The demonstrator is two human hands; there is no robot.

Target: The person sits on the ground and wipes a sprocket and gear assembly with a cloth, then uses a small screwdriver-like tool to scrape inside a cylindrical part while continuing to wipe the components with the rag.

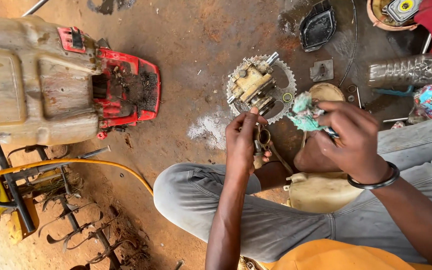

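Note:
My left hand (242, 142) grips a small brass metal part (262, 141) with a ring-shaped end, held above my bent knee. My right hand (348, 135), with a black bangle on the wrist, clutches a crumpled teal rag (303, 112) close to that part. Just beyond both hands, a yellowish metal carburettor body (251, 84) rests on a toothed sprocket (287, 80) on the oily ground.
A dirty cream and red engine cover (61, 80) lies at the left. A yellow hose (76, 162) and tiller tines (76, 230) are at lower left. A black cover (318, 26), a small metal plate (321, 70), a round lid (326, 91), a cream container (321, 192) and a ribbed metal pipe (411, 70) surround me.

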